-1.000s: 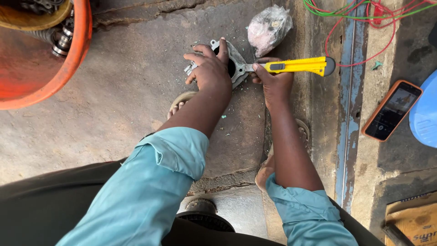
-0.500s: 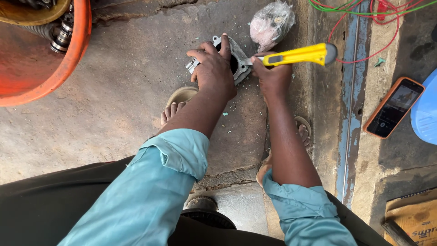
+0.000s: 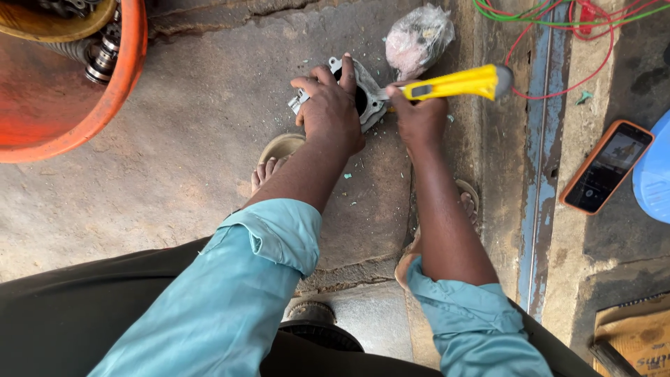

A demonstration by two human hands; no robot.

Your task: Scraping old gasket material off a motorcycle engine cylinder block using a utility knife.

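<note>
Your left hand (image 3: 329, 112) is clamped over the grey metal casting (image 3: 364, 94), fingers curled across its near side and the thumb hooked up over the top rim, so the part sits pinned on the concrete floor (image 3: 195, 153) just ahead of your feet. Your right hand (image 3: 419, 119) is closed tight round the yellow utility knife (image 3: 453, 84), whose blade end meets the right rim of the casting beside the dark round bore; the handle runs out to the right and tilts slightly upward, its dark butt ending over the blue-painted metal strip (image 3: 537, 139). Just above the knife, near the top edge of the view, lies a knotted clear plastic bag (image 3: 419, 38), close to the casting but not touching it. On your left the floor is open and bare as far as the orange basin (image 3: 105, 105), which fills the upper left corner with metal parts in it. On your right the room is tighter: past the blue strip lies a phone in an orange case (image 3: 606, 167), screen up, near a pale blue object (image 3: 656, 174) at the right edge, and red and green wires (image 3: 558, 21) loop across the upper right corner. Small green flakes (image 3: 347, 175) are scattered on the concrete around the casting and between your forearms.
</note>
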